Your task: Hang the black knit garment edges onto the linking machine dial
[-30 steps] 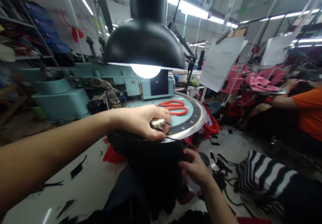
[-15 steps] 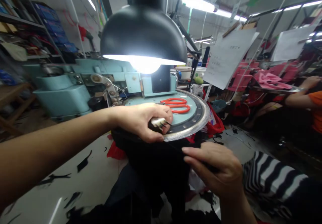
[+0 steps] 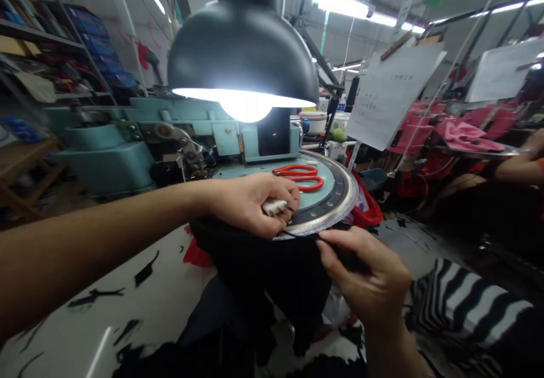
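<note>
My left hand [image 3: 259,202] is closed around a small whitish tool [image 3: 275,207] with dark prongs, at the front edge of a round toothed metal ring [image 3: 340,208]. Black fabric [image 3: 267,270] hangs from the ring's front rim. My right hand [image 3: 368,270] pinches the fabric's upper edge close to the teeth, right of my left hand. Red-handled scissors [image 3: 304,178] lie on the pale green plate inside the ring.
A black lamp [image 3: 244,55] hangs low over the green machine [image 3: 106,160]. Striped cloth [image 3: 476,304] is at the lower right, a red bag [image 3: 369,205] beside the ring. Another person's arm [image 3: 518,168] shows at far right. Dark scraps litter the floor.
My right hand has moved up and a little right, to the ring's edge, bringing the black fabric edge up. My left hand has shifted slightly right with the tool.
</note>
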### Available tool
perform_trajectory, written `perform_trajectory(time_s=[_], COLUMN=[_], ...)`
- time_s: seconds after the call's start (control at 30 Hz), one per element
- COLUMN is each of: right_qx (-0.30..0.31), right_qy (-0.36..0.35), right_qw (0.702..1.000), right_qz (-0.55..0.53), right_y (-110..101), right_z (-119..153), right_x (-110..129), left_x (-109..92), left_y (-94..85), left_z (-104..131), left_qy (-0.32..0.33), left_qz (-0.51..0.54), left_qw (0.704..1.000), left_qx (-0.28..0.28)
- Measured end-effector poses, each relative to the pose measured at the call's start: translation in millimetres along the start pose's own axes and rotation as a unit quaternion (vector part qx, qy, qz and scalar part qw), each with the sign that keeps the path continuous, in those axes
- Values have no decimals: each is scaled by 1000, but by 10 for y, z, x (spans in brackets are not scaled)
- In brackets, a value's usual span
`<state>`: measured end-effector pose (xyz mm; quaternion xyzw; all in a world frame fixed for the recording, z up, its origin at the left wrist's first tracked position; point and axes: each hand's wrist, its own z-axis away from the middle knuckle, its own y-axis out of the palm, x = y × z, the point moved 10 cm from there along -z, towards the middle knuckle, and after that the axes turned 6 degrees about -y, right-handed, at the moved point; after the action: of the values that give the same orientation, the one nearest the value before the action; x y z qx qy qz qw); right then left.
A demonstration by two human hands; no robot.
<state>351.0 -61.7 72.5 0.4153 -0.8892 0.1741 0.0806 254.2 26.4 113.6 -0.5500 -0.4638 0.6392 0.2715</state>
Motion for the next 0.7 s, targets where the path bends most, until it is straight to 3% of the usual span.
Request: perform_trajectory(time_s=[0.47, 0.63, 0.7], right_qx=[-19, 25, 8], right_qy=[46, 34, 42], right_qw=[999, 995, 993], right_qz=[-17, -92, -108], right_y=[-68, -11, -32], right_z=[-11, 5, 26], right_x=[-187, -185, -220], left_x=[-35, -69, -82], left_y=[48, 45, 45], left_z=[-186, -179, -169], left_qy=[-4, 20, 34], left_qz=[-12, -5, -6], left_qw=[1000, 1000, 999], left_qx=[3, 23, 32])
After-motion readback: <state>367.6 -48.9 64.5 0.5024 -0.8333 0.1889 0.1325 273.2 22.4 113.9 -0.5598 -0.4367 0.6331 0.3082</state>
